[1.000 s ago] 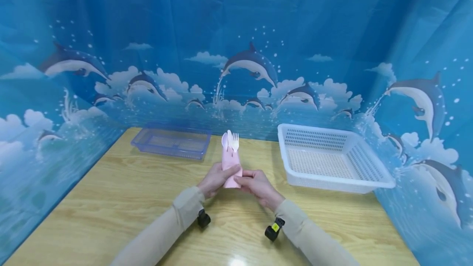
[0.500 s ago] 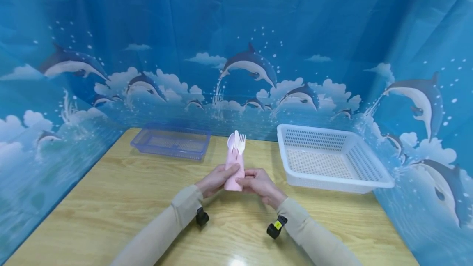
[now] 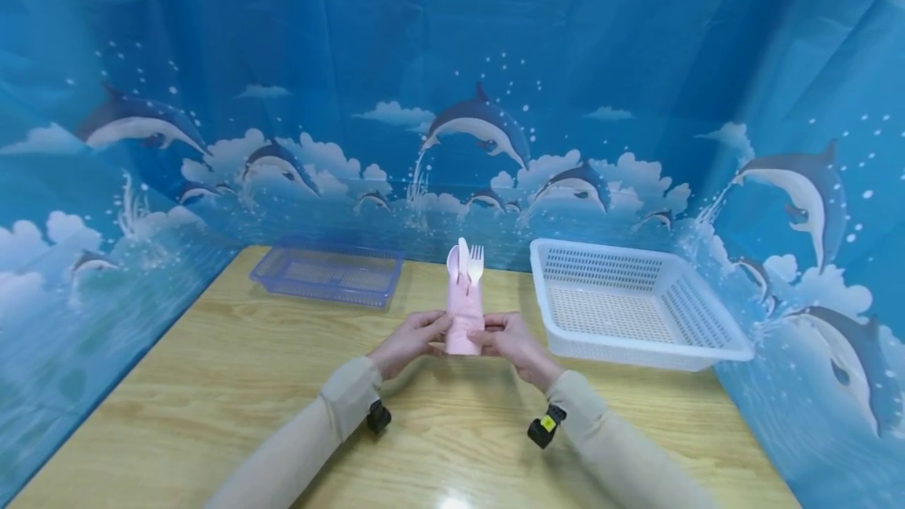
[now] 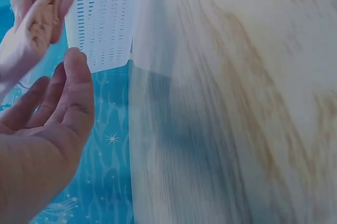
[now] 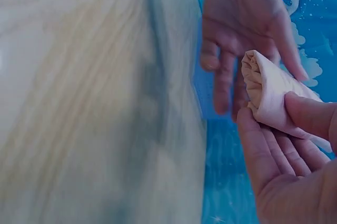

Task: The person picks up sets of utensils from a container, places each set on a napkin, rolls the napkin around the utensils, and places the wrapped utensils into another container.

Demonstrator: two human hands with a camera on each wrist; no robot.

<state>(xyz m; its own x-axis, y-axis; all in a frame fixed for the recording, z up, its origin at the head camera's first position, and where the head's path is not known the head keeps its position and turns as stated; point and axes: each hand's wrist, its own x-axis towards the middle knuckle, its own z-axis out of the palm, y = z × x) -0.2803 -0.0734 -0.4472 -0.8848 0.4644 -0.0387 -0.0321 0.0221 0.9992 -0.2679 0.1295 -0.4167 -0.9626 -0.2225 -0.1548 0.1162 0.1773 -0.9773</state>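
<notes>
A folded pink napkin [image 3: 463, 328] stands out over the table in the head view, with a pink spoon [image 3: 453, 261], a white knife [image 3: 463, 256] and a white fork [image 3: 477, 264] poking from its top. My right hand [image 3: 518, 346] pinches the napkin's right side near the bottom, thumb in front and fingers behind. In the right wrist view the napkin's rolled, layered end [image 5: 253, 79] shows above the fingers. My left hand [image 3: 412, 342] is at the napkin's left edge. Its fingers [image 4: 79, 84] are loosely extended and apart from the napkin in the left wrist view.
A clear purple basket [image 3: 325, 298] lies at the back left of the wooden table [image 3: 212, 383]. At the right stands a larger white perforated basket [image 3: 636, 353]. A blue dolphin-print curtain [image 3: 452, 61] closes off the back and both sides.
The napkin with its cutlery has shifted right and now stands straighter. My left hand has loosened from its front to its left edge, while my right hand keeps its pinch.
</notes>
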